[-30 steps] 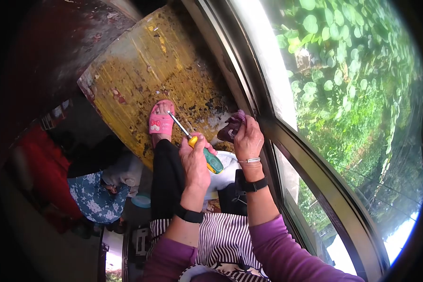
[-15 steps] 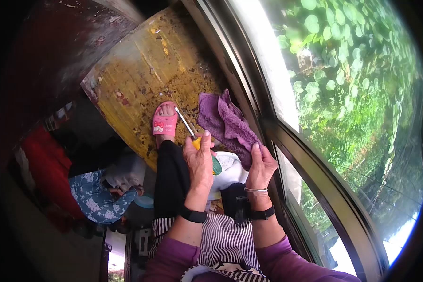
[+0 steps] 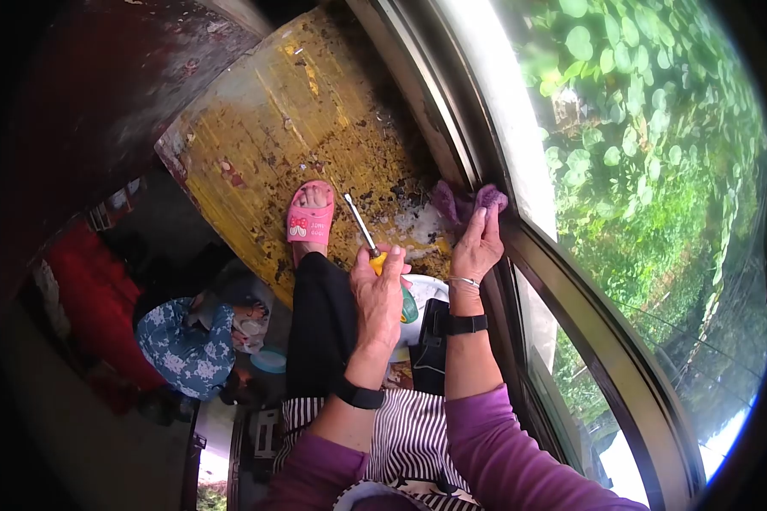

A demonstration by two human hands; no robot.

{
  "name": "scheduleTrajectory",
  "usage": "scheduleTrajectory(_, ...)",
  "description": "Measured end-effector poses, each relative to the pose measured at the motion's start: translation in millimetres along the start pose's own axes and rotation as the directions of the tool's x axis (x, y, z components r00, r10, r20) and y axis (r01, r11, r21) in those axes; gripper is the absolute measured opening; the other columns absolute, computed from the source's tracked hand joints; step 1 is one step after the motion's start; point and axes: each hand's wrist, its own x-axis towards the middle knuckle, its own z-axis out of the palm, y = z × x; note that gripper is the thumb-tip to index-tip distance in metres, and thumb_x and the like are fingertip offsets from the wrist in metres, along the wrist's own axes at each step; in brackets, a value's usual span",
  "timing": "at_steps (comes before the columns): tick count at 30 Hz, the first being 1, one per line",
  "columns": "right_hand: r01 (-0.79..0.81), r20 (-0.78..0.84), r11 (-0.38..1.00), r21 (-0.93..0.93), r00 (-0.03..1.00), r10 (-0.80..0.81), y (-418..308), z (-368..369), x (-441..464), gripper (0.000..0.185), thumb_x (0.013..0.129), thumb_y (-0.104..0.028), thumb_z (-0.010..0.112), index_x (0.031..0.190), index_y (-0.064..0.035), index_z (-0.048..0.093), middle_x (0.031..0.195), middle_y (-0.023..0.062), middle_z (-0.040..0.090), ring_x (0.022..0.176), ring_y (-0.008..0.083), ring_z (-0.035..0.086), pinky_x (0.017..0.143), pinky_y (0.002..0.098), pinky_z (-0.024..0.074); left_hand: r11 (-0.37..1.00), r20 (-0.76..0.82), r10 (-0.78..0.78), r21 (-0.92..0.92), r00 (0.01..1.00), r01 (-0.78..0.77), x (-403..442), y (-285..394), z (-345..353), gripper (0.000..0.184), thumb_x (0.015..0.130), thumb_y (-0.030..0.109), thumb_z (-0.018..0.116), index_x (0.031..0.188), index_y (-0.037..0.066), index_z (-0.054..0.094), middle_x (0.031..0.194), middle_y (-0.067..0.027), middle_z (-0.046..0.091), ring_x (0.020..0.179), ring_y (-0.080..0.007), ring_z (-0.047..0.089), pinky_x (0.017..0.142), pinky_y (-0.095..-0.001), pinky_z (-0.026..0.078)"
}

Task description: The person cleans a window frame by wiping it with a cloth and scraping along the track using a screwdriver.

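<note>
In my left hand (image 3: pixel 378 300), closed around its handle, is a flathead screwdriver (image 3: pixel 377 261) with a yellow and green handle; the metal shaft points up and away from me. My right hand (image 3: pixel 479 249) pinches a purple cloth (image 3: pixel 493 198) against the window frame (image 3: pixel 562 271). The cloth is bunched under and beyond the fingertips, so part of it is hidden. A white container (image 3: pixel 426 289) stands between my legs, partly behind my left hand and the screwdriver handle.
My foot in a pink slipper (image 3: pixel 309 223) rests on a worn yellow board (image 3: pixel 256 111) strewn with dark flakes. Below on the left, another person in blue floral clothing (image 3: pixel 187 349) bends near a teal basin (image 3: pixel 268 360). Green foliage (image 3: pixel 648 187) shows outside on the right.
My right hand has moved up and away from me to the window frame, taking the cloth with it. The cloth, which hung spread out, is now bunched. The screwdriver stays in my left hand.
</note>
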Motion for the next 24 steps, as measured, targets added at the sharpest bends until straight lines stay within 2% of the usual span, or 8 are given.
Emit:
scheduleTrajectory(1, 0.187, 0.071, 0.947, -0.262, 0.982, -0.175, 6.5, 0.0, 3.5, 0.031, 0.086, -0.015, 0.050, 0.115, -0.0020, 0.052, 0.092, 0.0183, 0.062, 0.078, 0.0220, 0.062, 0.069, 0.0309, 0.0473, 1.000, 0.000, 0.000, -0.017, 1.000, 0.000, 0.4, -0.7, -0.5, 0.019, 0.083, 0.018, 0.057, 0.091, 0.004, 0.048, 0.084, -0.0082, 0.058, 0.067, -0.0123, 0.054, 0.054, -0.0244, 0.045)
scheduleTrajectory(2, 0.185, 0.069, 0.947, -0.264, 0.983, -0.172, 12.6, -2.2, 3.1, 0.031, 0.086, -0.015, 0.050, 0.115, -0.0020, 0.052, 0.092, 0.0183, 0.062, 0.078, 0.0220, 0.062, 0.069, 0.0309, 0.0473, 0.999, 0.000, 0.000, -0.035, 1.000, 0.000, 0.9, -1.2, -0.9, 0.019, 0.083, 0.018, 0.057, 0.091, 0.004, 0.048, 0.084, -0.0082, 0.059, 0.067, -0.0125, 0.055, 0.054, -0.0245, 0.045)
scheduleTrajectory(5, 0.300, 0.257, 0.769, -0.565, 0.949, -0.182, 5.5, -11.0, 2.0, 0.036, 0.082, -0.008, 0.048, 0.117, -0.0045, 0.046, 0.077, 0.0183, 0.060, 0.062, 0.0359, 0.057, 0.053, 0.0421, 0.0457, 1.000, 0.004, 0.021, -0.024, 1.000, -0.021, 1.2, -0.5, -1.7, 0.019, 0.083, 0.017, 0.057, 0.091, 0.004, 0.047, 0.084, -0.0082, 0.059, 0.067, -0.0128, 0.054, 0.054, -0.0248, 0.045)
scheduleTrajectory(8, 0.421, 0.348, 0.728, -0.541, 0.900, -0.261, 14.1, -20.7, 1.4, 0.041, 0.078, -0.007, 0.049, 0.119, -0.0070, 0.045, 0.074, 0.0180, 0.060, 0.059, 0.0354, 0.057, 0.053, 0.0419, 0.0456, 0.999, 0.015, 0.002, -0.040, 1.000, -0.001, 0.3, 1.4, -0.3, 0.019, 0.082, 0.017, 0.057, 0.091, 0.004, 0.046, 0.083, -0.0083, 0.059, 0.067, -0.0128, 0.054, 0.054, -0.0252, 0.045)
scheduleTrajectory(12, 0.324, 0.394, 0.661, -0.677, 0.918, -0.046, 3.4, -18.2, 8.5, 0.046, 0.076, -0.010, 0.048, 0.121, -0.0100, 0.043, 0.069, 0.0172, 0.059, 0.055, 0.0352, 0.056, 0.051, 0.0444, 0.0454, 0.999, 0.012, 0.001, -0.055, 1.000, 0.000, 2.5, 4.0, 0.5, 0.019, 0.082, 0.017, 0.058, 0.091, 0.004, 0.046, 0.083, -0.0084, 0.059, 0.067, -0.0129, 0.054, 0.055, -0.0252, 0.045)
scheduleTrajectory(16, 0.350, 0.447, 0.745, -0.567, 0.891, -0.079, 1.7, -23.8, 13.1, 0.047, 0.076, -0.013, 0.048, 0.122, -0.0109, 0.041, 0.062, 0.0172, 0.058, 0.054, 0.0357, 0.057, 0.051, 0.0449, 0.0458, 0.999, 0.009, -0.008, -0.035, 1.000, 0.008, 1.3, 3.4, 0.9, 0.019, 0.082, 0.017, 0.057, 0.091, 0.003, 0.047, 0.083, -0.0086, 0.058, 0.067, -0.0132, 0.054, 0.055, -0.0252, 0.045)
scheduleTrajectory(21, 0.451, 0.562, 0.525, -0.721, 0.825, 0.063, -7.5, -23.7, 16.8, 0.057, 0.076, -0.015, 0.049, 0.125, 0.0048, 0.027, 0.057, 0.0189, 0.058, 0.053, 0.0340, 0.059, 0.052, 0.0429, 0.0484, 0.999, 0.016, -0.014, -0.047, 1.000, 0.015, 0.6, -0.8, -0.9, 0.018, 0.083, 0.017, 0.057, 0.091, 0.003, 0.047, 0.083, -0.0086, 0.058, 0.067, -0.0132, 0.054, 0.055, -0.0252, 0.045)
scheduleTrajectory(24, 0.556, 0.616, 0.384, -0.737, 0.786, 0.044, -2.2, -29.5, 14.6, 0.060, 0.074, -0.012, 0.050, 0.122, 0.0134, 0.023, 0.058, 0.0182, 0.059, 0.053, 0.0316, 0.060, 0.051, 0.0411, 0.0492, 0.999, -0.001, -0.025, -0.036, 1.000, 0.025, 3.8, 5.3, 1.0, 0.018, 0.083, 0.017, 0.057, 0.090, 0.003, 0.048, 0.083, -0.0084, 0.058, 0.067, -0.0131, 0.054, 0.055, -0.0251, 0.045)
